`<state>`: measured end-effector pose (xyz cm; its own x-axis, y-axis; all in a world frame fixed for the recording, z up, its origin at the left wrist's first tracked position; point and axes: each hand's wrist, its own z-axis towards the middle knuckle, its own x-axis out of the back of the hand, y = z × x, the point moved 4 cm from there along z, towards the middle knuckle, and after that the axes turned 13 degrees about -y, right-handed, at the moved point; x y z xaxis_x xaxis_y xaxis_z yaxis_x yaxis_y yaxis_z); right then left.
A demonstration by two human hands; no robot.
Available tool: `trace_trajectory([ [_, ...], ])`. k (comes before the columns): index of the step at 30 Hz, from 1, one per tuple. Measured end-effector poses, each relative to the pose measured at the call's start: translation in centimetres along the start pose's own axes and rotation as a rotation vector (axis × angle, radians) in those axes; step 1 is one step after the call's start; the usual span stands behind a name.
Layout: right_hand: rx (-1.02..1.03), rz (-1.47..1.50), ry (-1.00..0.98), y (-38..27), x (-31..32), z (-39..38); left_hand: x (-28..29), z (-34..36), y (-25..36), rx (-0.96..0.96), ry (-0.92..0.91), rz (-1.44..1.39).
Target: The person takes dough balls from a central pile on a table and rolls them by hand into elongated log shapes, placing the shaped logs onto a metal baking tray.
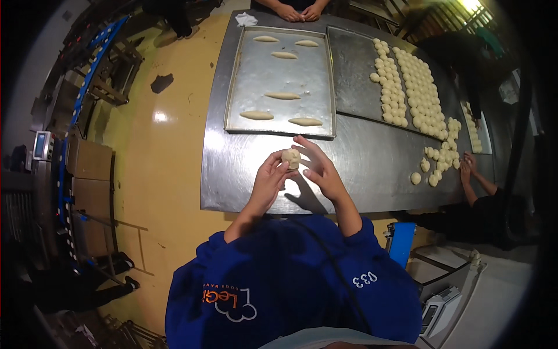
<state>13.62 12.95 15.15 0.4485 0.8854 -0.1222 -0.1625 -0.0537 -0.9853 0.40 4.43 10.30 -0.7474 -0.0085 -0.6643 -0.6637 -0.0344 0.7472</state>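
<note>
A small lump of pale dough (291, 157) is held in the fingers of my left hand (269, 177), raised over the near part of the steel table (238, 180). Beside it, my right hand (323, 173) is open, its thumb and fingers spread around the lump's right side. Just beyond my hands lies a large metal baking tray (279, 75). Several spindle-shaped dough pieces (283, 95) rest on it, spaced apart in a far group and a near group.
Many round dough balls (421, 93) stand in rows on a dark tray (354, 75) at the right, some spilling onto the table. A co-worker's hands (468, 168) are near them. Another person's hands (299, 13) rest at the far edge. A conveyor (81, 99) runs along the left.
</note>
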Motion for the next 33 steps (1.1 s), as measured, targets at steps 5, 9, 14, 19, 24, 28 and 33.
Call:
trace_trajectory([
  [5,-0.219,0.036,0.151,4.2,-2.0,-1.3,2.1,-2.0,0.5,0.169,-0.019,0.399],
  [9,-0.273,-0.153,0.204,6.6,-2.1,-1.7,3.6,-2.9,-0.5,0.137,0.003,0.312],
  [14,-0.421,-0.259,0.333,12.3,-0.7,-2.5,7.3,-1.5,-5.2,0.173,0.070,0.671],
  [19,-0.160,-0.937,0.542,13.0,-0.2,-1.8,8.1,0.0,-5.6,-0.125,0.092,1.436],
  [24,-0.235,-0.971,0.360,14.2,0.8,-2.7,8.9,0.0,-5.4,-0.152,-0.067,1.595],
  [28,-0.141,-1.228,0.154,13.5,1.1,-5.0,9.6,-0.6,-4.2,-0.259,-0.325,1.806],
  [33,-0.259,-1.482,0.027,10.5,2.3,-7.6,11.0,-1.8,-1.6,-0.223,-0.481,1.931],
])
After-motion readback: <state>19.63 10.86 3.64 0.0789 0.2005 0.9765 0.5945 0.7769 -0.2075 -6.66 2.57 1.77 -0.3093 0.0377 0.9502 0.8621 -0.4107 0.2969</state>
